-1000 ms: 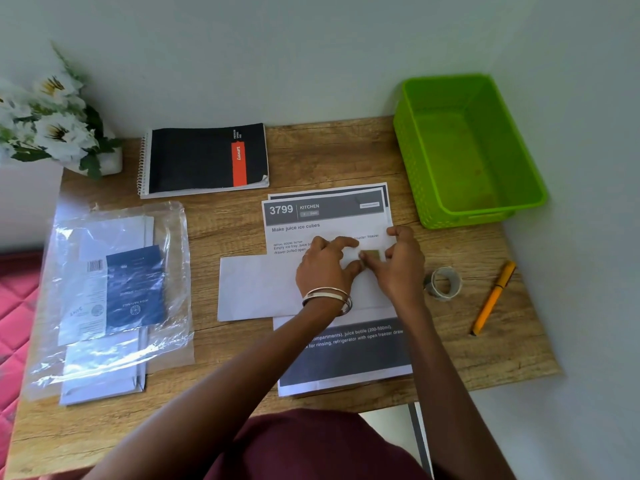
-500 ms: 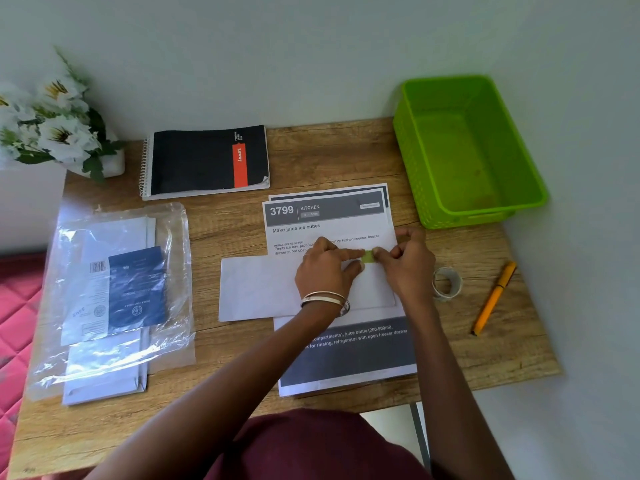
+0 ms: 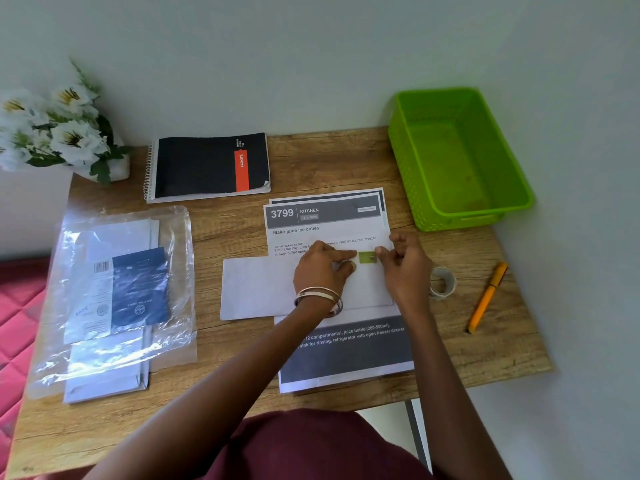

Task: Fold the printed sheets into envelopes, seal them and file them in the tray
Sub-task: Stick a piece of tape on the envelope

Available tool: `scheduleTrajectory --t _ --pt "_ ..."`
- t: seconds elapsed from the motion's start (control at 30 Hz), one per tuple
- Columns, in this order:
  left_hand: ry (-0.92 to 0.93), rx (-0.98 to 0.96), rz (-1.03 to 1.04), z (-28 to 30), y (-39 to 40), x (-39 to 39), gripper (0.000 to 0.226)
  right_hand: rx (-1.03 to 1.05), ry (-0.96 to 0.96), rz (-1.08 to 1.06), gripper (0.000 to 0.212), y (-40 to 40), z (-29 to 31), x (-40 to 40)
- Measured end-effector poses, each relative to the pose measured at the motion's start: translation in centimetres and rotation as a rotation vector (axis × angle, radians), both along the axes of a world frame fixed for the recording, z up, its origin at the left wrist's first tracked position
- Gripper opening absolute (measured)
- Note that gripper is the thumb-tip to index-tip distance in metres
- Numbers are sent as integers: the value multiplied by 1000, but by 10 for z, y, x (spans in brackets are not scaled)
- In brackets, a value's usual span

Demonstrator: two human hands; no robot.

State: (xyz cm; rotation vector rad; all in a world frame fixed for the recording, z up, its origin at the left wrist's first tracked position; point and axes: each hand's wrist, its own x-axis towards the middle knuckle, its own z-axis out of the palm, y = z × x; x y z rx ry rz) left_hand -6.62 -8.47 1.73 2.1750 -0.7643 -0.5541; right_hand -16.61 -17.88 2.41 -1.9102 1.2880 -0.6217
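Note:
A white envelope point(image 3: 256, 289) lies across the stack of printed sheets point(image 3: 322, 216) in the middle of the desk. A short green strip of tape point(image 3: 365, 257) sits at the envelope's top edge. My left hand point(image 3: 322, 268), with bangles on the wrist, rests on the envelope, its index finger and thumb at the strip's left end. My right hand point(image 3: 405, 271) pinches the strip's right end. The green plastic tray point(image 3: 485, 211) stands at the back right with nothing in it.
A roll of tape point(image 3: 443, 284) and an orange pen point(image 3: 486, 297) lie right of my right hand. A clear bag of envelopes point(image 3: 117, 292) lies at the left. A black spiral notebook point(image 3: 207, 166) and white flowers point(image 3: 59, 129) are at the back.
My hands have drawn apart along the envelope's top edge, the right one moving right. More of the green strip shows between the fingertips now.

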Motion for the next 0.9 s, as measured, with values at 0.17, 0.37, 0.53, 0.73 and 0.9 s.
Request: scheduleTrajectory --t 0.17,0.37,0.53,0.73,0.9 --pt "78 -174 163 13 38 22 22 -68 15 35 29 28 -4 -22" --pt "-35 240 449 26 97 42 48 -36 113 51 45 44 -14 -29" --pt "195 248 545 19 119 56 74 -1 104 33 49 43 -13 -28" --pt "306 98 605 32 120 60 39 25 86 28 50 42 -13 -28" --pt "274 -5 532 53 124 60 18 52 89 42 54 39 -11 -29"
